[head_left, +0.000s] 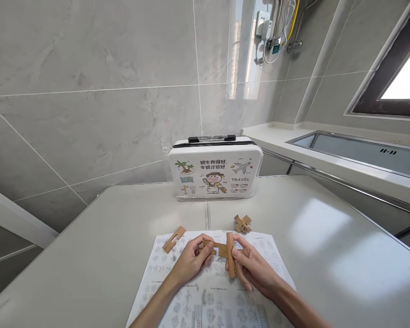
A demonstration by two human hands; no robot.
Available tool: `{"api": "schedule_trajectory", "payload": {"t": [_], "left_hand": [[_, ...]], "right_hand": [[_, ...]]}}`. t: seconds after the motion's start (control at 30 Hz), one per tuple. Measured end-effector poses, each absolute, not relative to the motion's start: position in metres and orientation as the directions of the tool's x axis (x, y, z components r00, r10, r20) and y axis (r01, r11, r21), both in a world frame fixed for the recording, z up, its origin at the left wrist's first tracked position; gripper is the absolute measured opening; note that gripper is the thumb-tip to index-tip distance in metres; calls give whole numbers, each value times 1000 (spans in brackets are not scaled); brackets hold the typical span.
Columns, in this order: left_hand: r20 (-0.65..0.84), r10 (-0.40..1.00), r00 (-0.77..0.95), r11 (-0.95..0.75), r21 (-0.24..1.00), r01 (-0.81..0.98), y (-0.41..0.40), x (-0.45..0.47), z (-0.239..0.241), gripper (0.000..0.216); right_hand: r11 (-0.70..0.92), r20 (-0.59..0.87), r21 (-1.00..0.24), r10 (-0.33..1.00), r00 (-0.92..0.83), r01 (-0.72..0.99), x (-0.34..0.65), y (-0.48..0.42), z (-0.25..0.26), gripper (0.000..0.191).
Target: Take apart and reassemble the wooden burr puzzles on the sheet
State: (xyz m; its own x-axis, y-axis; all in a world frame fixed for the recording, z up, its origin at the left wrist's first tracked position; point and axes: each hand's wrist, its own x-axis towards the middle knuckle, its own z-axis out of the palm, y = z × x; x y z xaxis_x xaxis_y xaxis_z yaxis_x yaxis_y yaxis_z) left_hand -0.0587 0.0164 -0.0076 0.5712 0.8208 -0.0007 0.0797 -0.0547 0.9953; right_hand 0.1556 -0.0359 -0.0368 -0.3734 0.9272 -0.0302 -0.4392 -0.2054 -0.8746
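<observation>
Both hands work over a printed instruction sheet (212, 296) lying on a white table (123, 218). My left hand (193, 259) pinches one end of a horizontal wooden puzzle bar (220, 248). My right hand (251, 266) grips a second wooden bar (230, 259) that stands crosswise to the first, forming a cross. A loose notched wooden piece (173, 239) lies at the sheet's upper left corner. A small assembled wooden burr puzzle (243, 223) rests just beyond the sheet, to the upper right.
A white case (214, 169) printed with cartoon figures and "TRAVEL" stands upright at the table's far edge, against the grey tiled wall. To the right run a countertop and a steel sink (362, 152), under a window (403, 77). Pipes and cables (276, 32) hang on the wall above.
</observation>
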Motion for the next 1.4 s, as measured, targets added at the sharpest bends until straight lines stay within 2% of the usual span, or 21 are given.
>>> {"api": "schedule_trajectory", "payload": {"t": [0.17,0.53,0.83,0.97,1.07,1.4], "left_hand": [[6,823,568,-51,997,63,16,-60,-6,39],[2,819,573,-33,999,43,18,-59,-9,38],[-10,824,567,-19,999,45,19,-58,-6,40],[-17,828,561,-9,999,43,20,-59,-8,40],[-24,834,552,-1,999,46,21,-60,-10,40],[-19,861,508,3,999,33,19,-59,-11,41]], "right_hand": [[-265,-73,-869,905,-420,-419,158,-36,-31,58],[-262,-72,-863,911,-407,-432,155,-39,-32,49],[-248,-73,-877,915,-396,-412,158,-37,-29,50],[-252,-83,-882,914,-397,-397,160,-37,-26,58],[-229,-78,-904,919,-387,-361,161,-38,-22,60],[-133,-31,-946,945,-326,-296,159,-39,-22,48]]}}
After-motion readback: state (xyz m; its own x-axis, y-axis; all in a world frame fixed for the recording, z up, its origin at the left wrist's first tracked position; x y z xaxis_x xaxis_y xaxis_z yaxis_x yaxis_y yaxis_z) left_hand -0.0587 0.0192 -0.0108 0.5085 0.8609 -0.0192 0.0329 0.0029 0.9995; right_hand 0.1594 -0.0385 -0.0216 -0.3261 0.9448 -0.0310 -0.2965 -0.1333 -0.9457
